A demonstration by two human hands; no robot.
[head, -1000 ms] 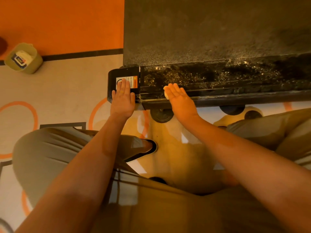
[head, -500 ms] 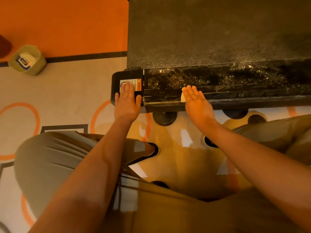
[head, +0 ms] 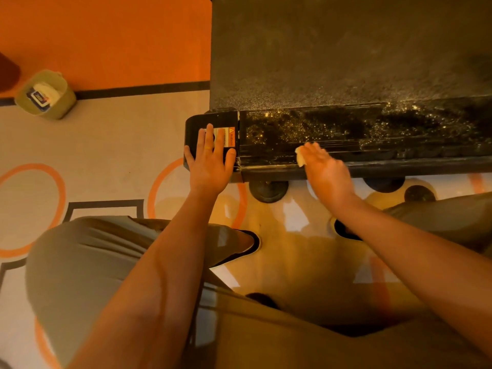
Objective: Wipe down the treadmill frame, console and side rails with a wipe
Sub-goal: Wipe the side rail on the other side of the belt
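Glossy cream flooring with orange rings (head: 106, 155) lies under us as we crouch beside the treadmill's speckled black belt (head: 319, 49). Our left hand (head: 210, 161) rests spread and flat on the black plastic end cap (head: 195, 123), bracing us, we judge. Our right hand (head: 323, 169), fingers straight and together, presses the small pale folded wipe (head: 300, 155) onto the dusty black side rail (head: 372, 139), so the palm's weight can scrub. Well apart, up-left, an olive bucket (head: 60, 109) holds a wipes packet.

Just one camera, worn on the head, looking almost straight down, close over the treadmill (head: 346, 62) rail's end and the floor (head: 111, 150) beside it.
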